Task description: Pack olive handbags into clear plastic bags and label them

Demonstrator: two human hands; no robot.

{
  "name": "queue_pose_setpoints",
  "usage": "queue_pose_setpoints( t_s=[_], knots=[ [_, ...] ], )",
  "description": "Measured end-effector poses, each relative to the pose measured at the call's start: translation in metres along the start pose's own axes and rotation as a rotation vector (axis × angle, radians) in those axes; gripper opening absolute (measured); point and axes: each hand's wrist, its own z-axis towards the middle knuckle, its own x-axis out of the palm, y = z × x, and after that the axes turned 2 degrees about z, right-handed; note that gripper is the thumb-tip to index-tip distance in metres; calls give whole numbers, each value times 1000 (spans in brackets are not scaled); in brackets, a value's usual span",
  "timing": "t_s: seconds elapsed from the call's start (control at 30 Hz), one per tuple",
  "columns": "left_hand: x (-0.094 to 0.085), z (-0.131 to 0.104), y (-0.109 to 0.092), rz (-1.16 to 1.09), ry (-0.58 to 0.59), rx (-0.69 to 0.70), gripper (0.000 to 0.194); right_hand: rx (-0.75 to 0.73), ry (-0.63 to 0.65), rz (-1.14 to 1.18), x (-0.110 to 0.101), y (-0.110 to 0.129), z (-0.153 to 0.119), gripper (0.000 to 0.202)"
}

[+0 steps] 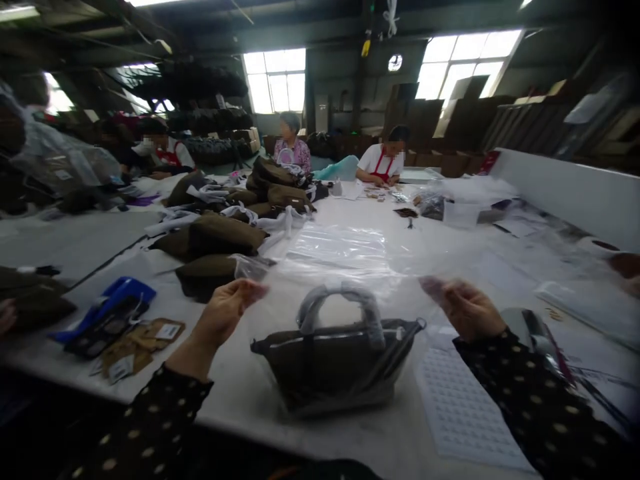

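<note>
A dark olive handbag stands upright on the table in front of me, its two arched handles wrapped in pale covering. Around it is a clear plastic bag, whose upper edge spreads out above the handles. On the left, my left hand pinches one corner of the plastic. The opposite corner is between the fingers of my right hand, which are slightly blurred. Both hands are apart from the handbag itself.
Olive handbags pile up at the left. Nearer lie a blue tool and brown tags. A sticker sheet and a tape dispenser are at right. Flat plastic bags lie ahead; co-workers sit beyond.
</note>
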Motion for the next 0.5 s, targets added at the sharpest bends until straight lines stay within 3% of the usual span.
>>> queue_pose_setpoints(
  t_s=[0.1,0.2,0.3,0.4,0.5],
  knots=[
    [19,31,-4,-166,-81,1,18,26,-122,120,11,-1,30,30],
    [30,69,-29,-221,-114,12,17,-63,-258,181,14,13,67,39],
    [27,87,-58,-189,11,70,20,-160,-267,195,-2,34,82,38],
    [10,80,-55,-41,284,7,24,-7,-77,-52,-33,31,60,45],
    [-7,60,-6,155,495,-240,36,242,262,-433,-55,-16,15,31]
  ],
)
